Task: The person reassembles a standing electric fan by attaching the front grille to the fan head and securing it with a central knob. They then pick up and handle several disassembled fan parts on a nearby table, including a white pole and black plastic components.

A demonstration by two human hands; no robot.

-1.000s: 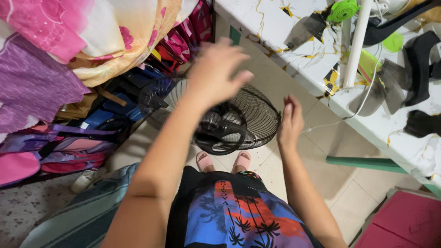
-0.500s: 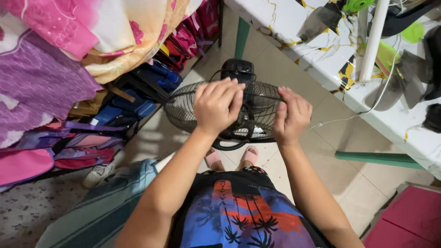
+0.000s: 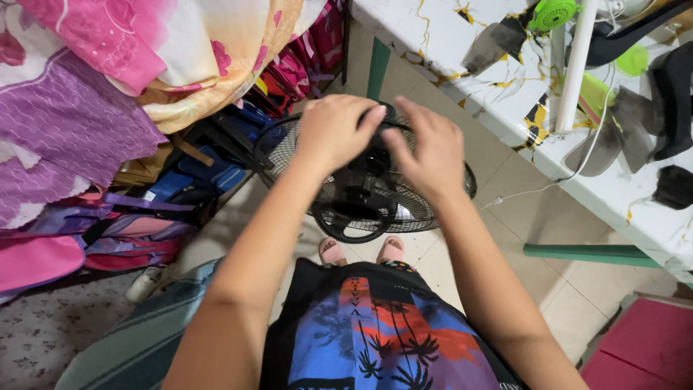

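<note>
Both hands are down on a black wire fan cage (image 3: 361,191) that sits low over the tiled floor (image 3: 505,282), just ahead of the person's pink sandals (image 3: 361,251). The left hand (image 3: 336,130) lies curled over the top of the cage, fingers bent down toward the far side. The right hand (image 3: 426,152) lies just beside it, nearly touching, with its fingers spread flat and pointing toward the left hand. Whether either grip is clenched on the wires or only resting on them cannot be told, since the fingertips are hidden behind the knuckles and slightly blurred.

The hands and forearms cover much of the cage's upper part. Below them the round black hub and the ring of wires show clearly. Anything behind the cage is out of sight.

To the left of the left hand, a heap of pink, purple and orange cloth (image 3: 108,79) hangs over stacked bags (image 3: 144,209), most of them half buried. To the right of the right hand stands a white marbled worktop (image 3: 462,32), cut off by the frame edge, carrying a white pole (image 3: 574,65), grey fan blades (image 3: 491,43) and a small green part (image 3: 552,13). A thin white cord (image 3: 534,189) drops from it toward the floor.
</note>
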